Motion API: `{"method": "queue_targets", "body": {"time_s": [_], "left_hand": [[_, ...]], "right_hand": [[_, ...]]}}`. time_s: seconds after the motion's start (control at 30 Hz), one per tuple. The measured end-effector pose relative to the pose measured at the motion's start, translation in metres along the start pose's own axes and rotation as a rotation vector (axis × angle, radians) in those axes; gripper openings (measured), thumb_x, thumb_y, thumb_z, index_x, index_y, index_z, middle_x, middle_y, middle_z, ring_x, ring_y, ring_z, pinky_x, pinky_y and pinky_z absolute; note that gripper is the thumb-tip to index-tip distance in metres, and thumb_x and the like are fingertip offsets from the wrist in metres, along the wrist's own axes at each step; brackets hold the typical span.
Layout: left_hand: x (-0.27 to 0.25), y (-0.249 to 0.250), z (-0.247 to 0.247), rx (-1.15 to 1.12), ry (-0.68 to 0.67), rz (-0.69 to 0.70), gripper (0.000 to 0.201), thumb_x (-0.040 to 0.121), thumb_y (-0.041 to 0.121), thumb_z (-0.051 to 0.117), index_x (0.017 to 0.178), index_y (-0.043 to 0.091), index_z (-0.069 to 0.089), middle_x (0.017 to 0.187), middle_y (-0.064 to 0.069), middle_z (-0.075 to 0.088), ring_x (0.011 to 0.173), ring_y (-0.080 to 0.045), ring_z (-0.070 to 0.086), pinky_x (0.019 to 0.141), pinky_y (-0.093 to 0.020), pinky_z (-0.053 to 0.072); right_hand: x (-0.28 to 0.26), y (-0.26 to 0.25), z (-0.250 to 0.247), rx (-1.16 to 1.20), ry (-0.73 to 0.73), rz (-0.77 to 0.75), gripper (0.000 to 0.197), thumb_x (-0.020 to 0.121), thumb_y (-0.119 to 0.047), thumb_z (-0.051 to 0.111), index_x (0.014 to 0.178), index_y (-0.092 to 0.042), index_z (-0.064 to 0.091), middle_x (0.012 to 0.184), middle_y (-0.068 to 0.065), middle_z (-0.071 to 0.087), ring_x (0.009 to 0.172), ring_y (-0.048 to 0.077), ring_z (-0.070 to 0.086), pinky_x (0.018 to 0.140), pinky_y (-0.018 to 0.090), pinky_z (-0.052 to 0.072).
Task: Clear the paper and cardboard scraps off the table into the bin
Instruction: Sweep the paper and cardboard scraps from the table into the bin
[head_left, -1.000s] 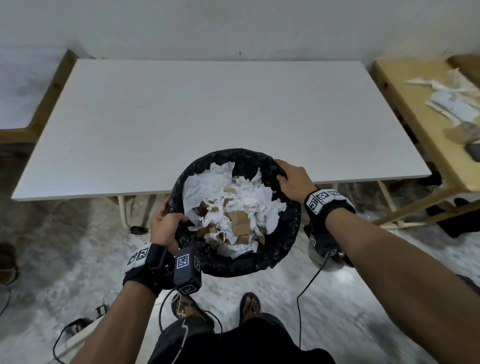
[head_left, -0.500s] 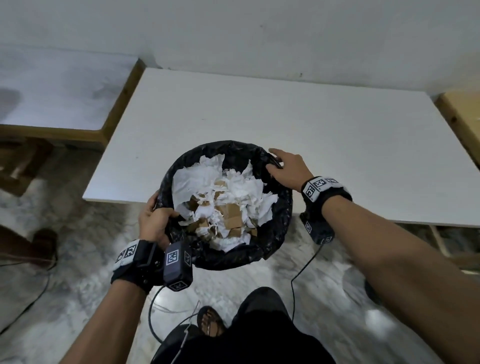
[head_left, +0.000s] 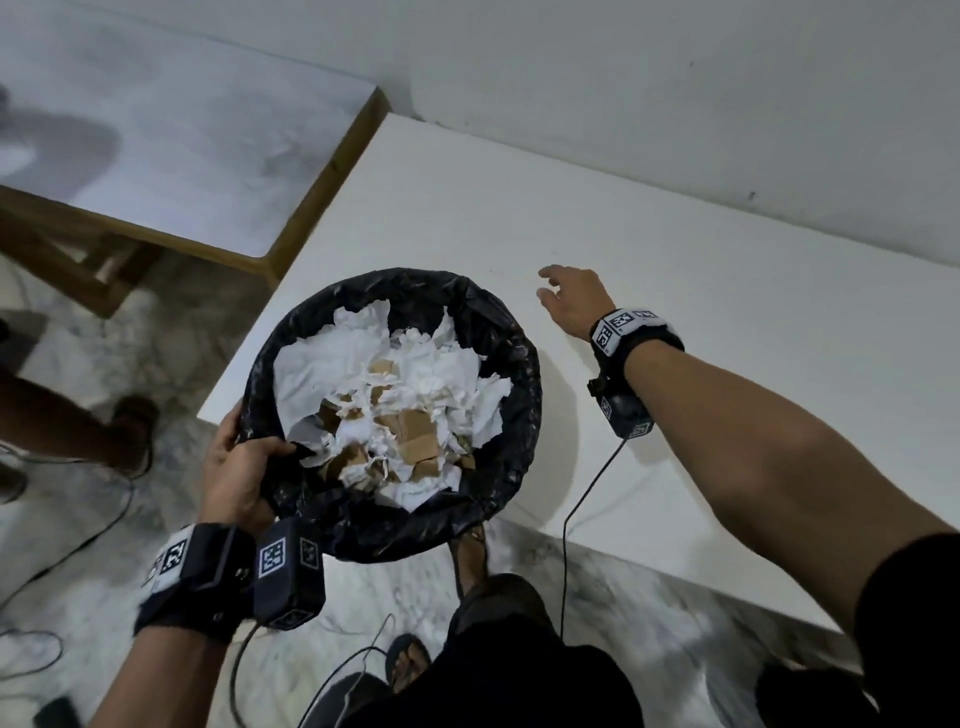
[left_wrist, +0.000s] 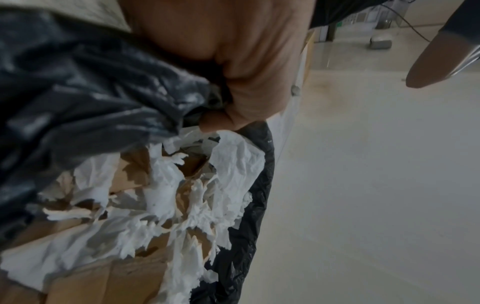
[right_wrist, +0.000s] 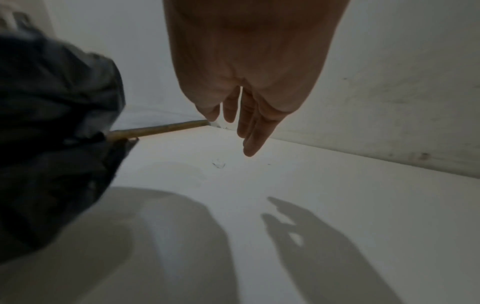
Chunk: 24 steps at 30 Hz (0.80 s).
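With the scraps (head_left: 395, 410) binned, the bin (head_left: 511, 364) is gripped by the left hand (head_left: 234, 467), the right hand (head_left: 569, 301) is held slack above the surface (head_left: 727, 338), and setting-down seems due.

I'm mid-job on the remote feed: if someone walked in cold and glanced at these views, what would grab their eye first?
First, the round bin lined with a black plastic bag, heaped with torn white paper and brown cardboard scraps, held over the near left corner of the white table. The left hand grips the bin's rim. The right hand hangs open and empty above the bare tabletop, casting a shadow on it.
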<state>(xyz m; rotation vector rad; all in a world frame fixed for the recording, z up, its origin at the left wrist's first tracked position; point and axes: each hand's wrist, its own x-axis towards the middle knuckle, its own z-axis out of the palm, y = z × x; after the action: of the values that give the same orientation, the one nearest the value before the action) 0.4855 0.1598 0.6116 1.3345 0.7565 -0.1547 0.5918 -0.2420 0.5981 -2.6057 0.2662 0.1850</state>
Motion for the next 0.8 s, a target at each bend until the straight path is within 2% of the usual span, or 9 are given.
{"method": "queue_targets", "body": {"time_s": [0.07,0.13,0.2,0.33,0.43,0.5,0.6,0.7,0.8], "left_hand": [[0.006,0.007,0.008,-0.014,0.031,-0.018,0.073,0.079,-0.024,0.050,0.136,0.019,0.060,0.097,-0.012,0.062,0.067,-0.023,0.063,0.044,-0.026,0.056],[0.011,0.010,0.012,-0.019,0.038,-0.011,0.069,0.078,-0.026,0.047,0.119,0.025,0.066,0.093,-0.014,0.061,0.054,-0.020,0.066,0.043,-0.028,0.056],[0.014,0.012,0.015,-0.039,0.053,-0.005,0.069,0.076,-0.028,0.046,0.108,0.028,0.069,0.094,-0.017,0.060,0.057,-0.024,0.067,0.045,-0.031,0.058],[0.019,0.015,0.012,-0.072,0.098,-0.025,0.075,0.076,-0.028,0.048,0.132,0.021,0.063,0.105,-0.018,0.058,0.069,-0.028,0.063,0.052,-0.033,0.061],[0.018,0.013,0.008,-0.086,0.140,-0.018,0.077,0.077,-0.027,0.048,0.133,0.025,0.062,0.100,-0.016,0.061,0.066,-0.024,0.065,0.052,-0.031,0.061],[0.017,0.011,0.003,-0.110,0.156,-0.028,0.079,0.078,-0.027,0.048,0.135,0.025,0.062,0.095,-0.012,0.065,0.061,-0.019,0.068,0.053,-0.031,0.061],[0.015,0.004,-0.008,-0.137,0.177,-0.050,0.083,0.077,-0.027,0.049,0.136,0.031,0.062,0.104,-0.012,0.067,0.075,-0.027,0.066,0.056,-0.034,0.062],[0.005,-0.002,-0.023,-0.159,0.191,-0.043,0.081,0.078,-0.026,0.047,0.127,0.036,0.064,0.101,-0.008,0.067,0.077,-0.025,0.064,0.052,-0.030,0.061],[-0.009,-0.010,-0.043,-0.180,0.179,-0.031,0.082,0.078,-0.027,0.047,0.136,0.029,0.060,0.107,-0.010,0.067,0.080,-0.024,0.065,0.053,-0.027,0.060]], "right_hand": [[0.036,-0.002,0.007,-0.097,-0.074,-0.032,0.042,0.095,-0.023,0.049,0.135,-0.009,0.048,0.131,0.017,0.055,0.122,0.035,0.051,0.103,0.043,0.043],[0.068,-0.006,0.017,-0.170,-0.136,-0.045,0.043,0.095,-0.019,0.049,0.138,-0.010,0.044,0.136,0.018,0.048,0.124,0.035,0.048,0.102,0.042,0.042],[0.093,-0.010,0.028,-0.234,-0.187,-0.074,0.046,0.094,-0.015,0.049,0.140,-0.013,0.041,0.141,0.017,0.039,0.124,0.037,0.047,0.100,0.041,0.042],[0.120,-0.017,0.052,-0.318,-0.254,-0.107,0.056,0.091,-0.004,0.048,0.144,-0.019,0.033,0.150,0.018,0.024,0.124,0.041,0.045,0.099,0.042,0.044],[0.123,-0.021,0.067,-0.432,-0.273,-0.155,0.054,0.088,0.001,0.048,0.138,-0.015,0.039,0.138,0.020,0.039,0.117,0.041,0.048,0.093,0.043,0.048],[0.118,-0.023,0.074,-0.474,-0.230,-0.200,0.040,0.085,0.007,0.045,0.124,-0.005,0.050,0.121,0.023,0.049,0.108,0.039,0.051,0.083,0.041,0.048],[0.103,-0.031,0.078,-0.497,-0.199,-0.243,0.023,0.082,0.012,0.042,0.097,0.000,0.056,0.107,0.025,0.055,0.097,0.038,0.055,0.069,0.036,0.036],[0.088,-0.041,0.079,-0.504,-0.220,-0.237,0.019,0.081,0.012,0.046,0.092,0.004,0.060,0.101,0.023,0.062,0.094,0.038,0.060,0.070,0.036,0.043],[0.067,-0.050,0.083,-0.483,-0.211,-0.231,0.023,0.081,0.010,0.049,0.096,0.004,0.065,0.100,0.022,0.065,0.095,0.038,0.062,0.077,0.038,0.050]]}}
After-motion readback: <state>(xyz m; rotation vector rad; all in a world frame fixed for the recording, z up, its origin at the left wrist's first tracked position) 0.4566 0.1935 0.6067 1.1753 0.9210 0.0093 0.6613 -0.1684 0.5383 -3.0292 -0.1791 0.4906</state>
